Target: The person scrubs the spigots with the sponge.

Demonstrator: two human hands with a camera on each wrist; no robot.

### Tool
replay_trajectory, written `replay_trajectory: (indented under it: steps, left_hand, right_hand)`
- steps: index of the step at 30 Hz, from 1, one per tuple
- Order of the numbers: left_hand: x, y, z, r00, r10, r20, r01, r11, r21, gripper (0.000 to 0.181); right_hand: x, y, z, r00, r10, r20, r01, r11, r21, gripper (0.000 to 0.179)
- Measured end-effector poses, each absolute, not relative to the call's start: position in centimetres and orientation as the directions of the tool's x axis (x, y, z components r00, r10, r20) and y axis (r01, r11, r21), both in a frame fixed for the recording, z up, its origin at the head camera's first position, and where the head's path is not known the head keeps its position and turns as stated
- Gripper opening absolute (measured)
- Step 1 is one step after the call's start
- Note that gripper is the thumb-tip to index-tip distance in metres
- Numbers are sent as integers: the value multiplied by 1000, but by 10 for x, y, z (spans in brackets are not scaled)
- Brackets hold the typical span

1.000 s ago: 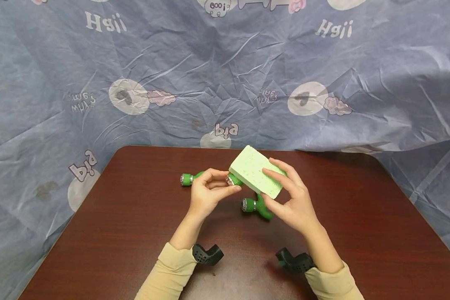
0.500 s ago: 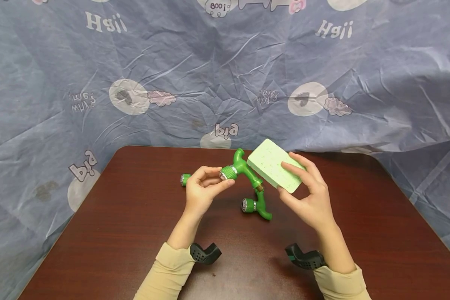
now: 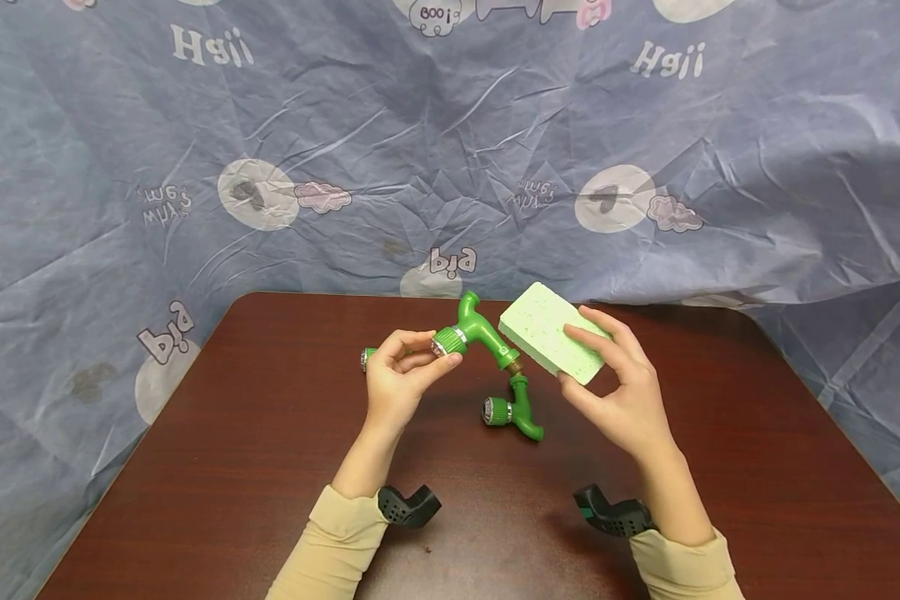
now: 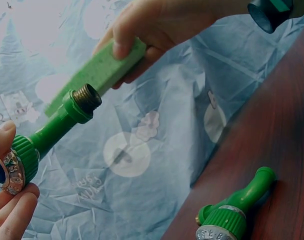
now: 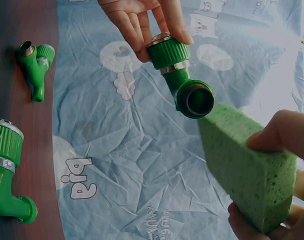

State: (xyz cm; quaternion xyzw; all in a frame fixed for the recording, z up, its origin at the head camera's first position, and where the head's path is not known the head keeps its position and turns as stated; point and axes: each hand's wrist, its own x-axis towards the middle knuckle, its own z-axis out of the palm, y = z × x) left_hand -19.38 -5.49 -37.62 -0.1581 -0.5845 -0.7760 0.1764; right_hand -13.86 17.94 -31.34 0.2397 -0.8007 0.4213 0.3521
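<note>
My left hand (image 3: 396, 375) pinches a green faucet (image 3: 482, 331) by its ribbed knob, holding it above the table with the spout up and the threaded brass end toward the lower right. My right hand (image 3: 622, 392) grips a pale green sponge (image 3: 553, 329) by its edges, thumb below and fingers on top. In the head view the sponge is just right of the faucet's pipe. The right wrist view shows the sponge (image 5: 247, 160) close beside the faucet's threaded opening (image 5: 197, 100).
A second green faucet (image 3: 521, 412) lies on the dark red-brown table (image 3: 232, 467) below the held one. Another faucet (image 3: 367, 358) lies behind my left hand, mostly hidden. A blue printed cloth (image 3: 450, 167) hangs behind the table.
The sponge has moved right, off the faucet it covered, so the faucet now shows. My left hand has shifted slightly left with the faucet. Both hands keep their hold.
</note>
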Motion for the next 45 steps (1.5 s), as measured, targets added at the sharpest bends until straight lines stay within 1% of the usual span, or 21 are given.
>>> replay_trajectory:
  steps: [4, 10, 22, 24, 30, 35, 41, 45]
  left_hand:
    - [-194, -54, -376, -888, -87, 452, 459, -253, 852, 37]
    - [-193, -53, -376, -893, -85, 441, 447, -255, 857, 39]
    - [-193, -52, -375, -894, -94, 439, 444, -318, 838, 44]
    - [-193, -51, -375, -893, -98, 440, 448, -305, 841, 46]
    - [-193, -51, -377, -885, -75, 459, 464, -204, 862, 52]
    - [-193, -52, -378, -878, -40, 477, 475, -195, 858, 52]
    - [-193, -52, -378, -864, -36, 502, 500, -181, 847, 51]
    - [-193, -50, -379, -850, -38, 525, 524, -157, 837, 49]
  right_hand:
    - [-139, 179, -314, -656, -92, 749, -654, 564, -504, 47]
    - [-139, 177, -316, -681, -140, 719, -650, 568, -505, 46]
    - [-140, 172, -318, -678, -160, 718, -669, 540, -511, 45]
    - [-140, 172, -319, -683, -158, 713, -665, 540, -516, 45]
    - [-142, 171, -321, -698, -142, 702, -647, 546, -532, 44]
    - [-145, 173, -324, -702, -132, 700, -640, 547, -539, 45]
    - [-156, 184, -340, -683, -120, 721, -665, 510, -545, 50]
    - [-163, 188, -350, -658, -183, 730, -718, 446, -535, 51]
